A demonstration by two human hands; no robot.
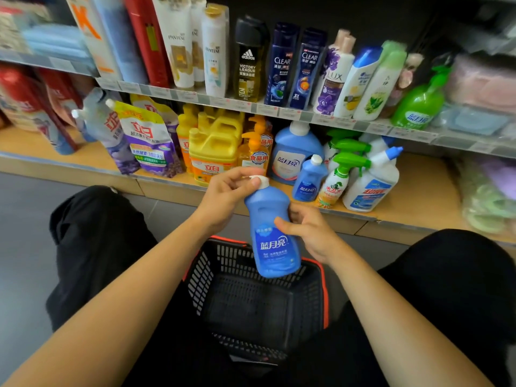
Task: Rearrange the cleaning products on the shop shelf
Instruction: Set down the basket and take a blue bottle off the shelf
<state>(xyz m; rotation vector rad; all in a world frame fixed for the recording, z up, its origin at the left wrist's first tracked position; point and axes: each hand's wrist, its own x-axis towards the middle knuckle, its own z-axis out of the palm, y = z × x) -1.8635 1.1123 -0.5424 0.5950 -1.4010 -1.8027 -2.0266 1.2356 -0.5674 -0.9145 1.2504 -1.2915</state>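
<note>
Blue plastic, white-capped, the detergent bottle point(272, 238) hangs tilted above the black basket point(324, 297), just in front of the front edge of the lower shelf point(418, 196). The left hand point(226, 199) pinches its cap point(262, 182), and the right hand point(312, 233) curls its fingers round the body. Behind it, near that edge, stand 2 others: a large blue bottle point(293, 155) and a small blue bottle point(308, 181).

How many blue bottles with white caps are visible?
3: the held bottle, gripped by left hand and right hand; the large bottle on the lower shelf; the small bottle beside it. More may hide behind.
</note>
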